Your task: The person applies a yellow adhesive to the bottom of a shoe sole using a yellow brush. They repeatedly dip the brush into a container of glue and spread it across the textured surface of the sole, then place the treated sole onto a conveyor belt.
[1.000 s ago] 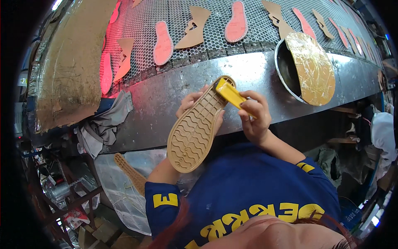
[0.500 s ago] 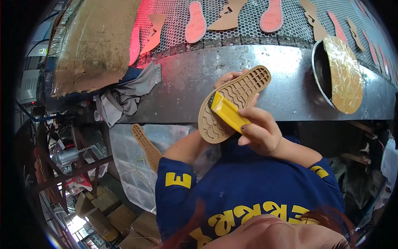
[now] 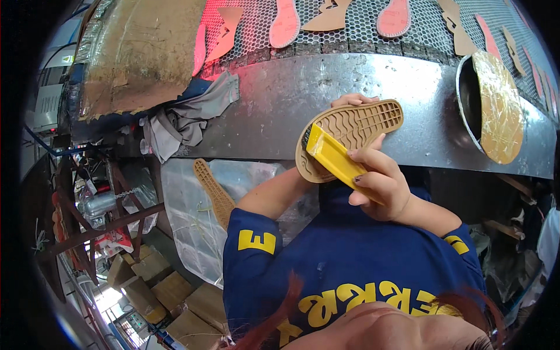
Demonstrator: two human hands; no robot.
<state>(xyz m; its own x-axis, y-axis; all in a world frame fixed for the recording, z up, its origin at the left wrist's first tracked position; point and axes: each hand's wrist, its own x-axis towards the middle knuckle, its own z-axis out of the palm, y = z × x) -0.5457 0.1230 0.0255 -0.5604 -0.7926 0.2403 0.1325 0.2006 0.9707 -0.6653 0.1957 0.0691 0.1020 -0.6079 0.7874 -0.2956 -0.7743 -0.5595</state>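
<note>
A tan shoe sole (image 3: 370,121) is held up over the front of the metal ledge, its grooved side facing me. My left hand (image 3: 353,100) grips it from behind; the fingertips show past its far edge and the rest is hidden. In my right hand (image 3: 382,184) is a yellow brush (image 3: 337,158), pinched between thumb and fingers. Its dark bristles lie against the sole's wide toe end, near the left rim. A second tan sole (image 3: 214,193) rests on a clear plastic-covered surface (image 3: 186,233) beside my left arm.
Beyond the metal ledge (image 3: 262,105), a mesh conveyor (image 3: 350,41) carries pink insoles (image 3: 394,17) and brown cut pieces (image 3: 328,17). A metal pot (image 3: 466,99), half covered by a taped board (image 3: 500,111), sits right. Cardboard (image 3: 140,58) and grey cloth (image 3: 201,114) lie left; boxes (image 3: 172,291) stand below.
The sole has turned clockwise, its narrow heel end now pointing more to the right. My right hand has moved slightly right with the brush, whose bristles now sit nearer the toe's rim.
</note>
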